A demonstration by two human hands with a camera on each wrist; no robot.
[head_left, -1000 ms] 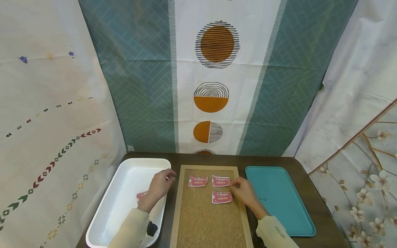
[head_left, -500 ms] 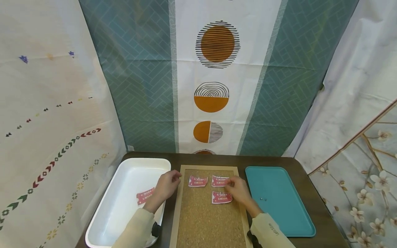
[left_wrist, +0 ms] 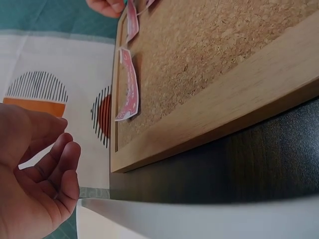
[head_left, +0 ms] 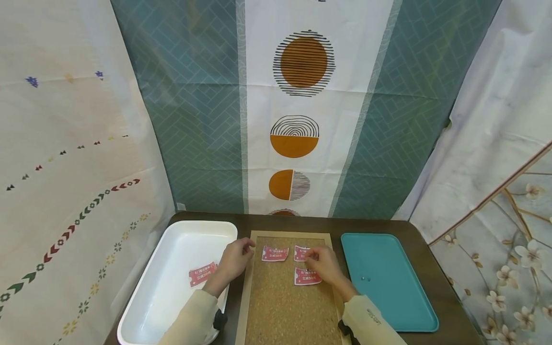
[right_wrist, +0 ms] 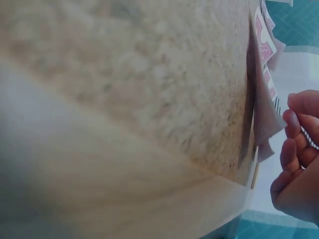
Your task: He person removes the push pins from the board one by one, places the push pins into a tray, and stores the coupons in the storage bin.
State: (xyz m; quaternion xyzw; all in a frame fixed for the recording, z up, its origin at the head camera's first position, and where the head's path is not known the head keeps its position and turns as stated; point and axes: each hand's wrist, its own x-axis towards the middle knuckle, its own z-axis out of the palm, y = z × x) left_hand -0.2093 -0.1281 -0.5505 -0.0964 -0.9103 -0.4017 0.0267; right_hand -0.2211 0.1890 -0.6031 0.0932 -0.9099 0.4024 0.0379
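Note:
Three pink printed coupons hang on a cork board [head_left: 293, 306]: upper left [head_left: 274, 254], upper right [head_left: 299, 253] and one below it [head_left: 307, 277]. My right hand [head_left: 325, 267] is over the upper right coupon and partly covers it. In the right wrist view, the thumb and fingertips of the right hand [right_wrist: 301, 149] come together beside the coupons [right_wrist: 266, 107]; whether something tiny is between them is unclear. The left hand [head_left: 233, 261] hovers between the white tray and the board, and in the left wrist view its fingers [left_wrist: 67, 154] curl loosely around nothing.
Another pink coupon [head_left: 202, 274] lies in the white tray [head_left: 148, 287] on the left. A teal tray [head_left: 396, 282] on the right has a few tiny shiny bits [head_left: 365, 279] in it. Patterned cloths [head_left: 293, 105] hang behind the dark table.
The right hand has moved left from the board's right edge over the upper right coupon. The left hand has shifted right, uncovering the coupon in the white tray.

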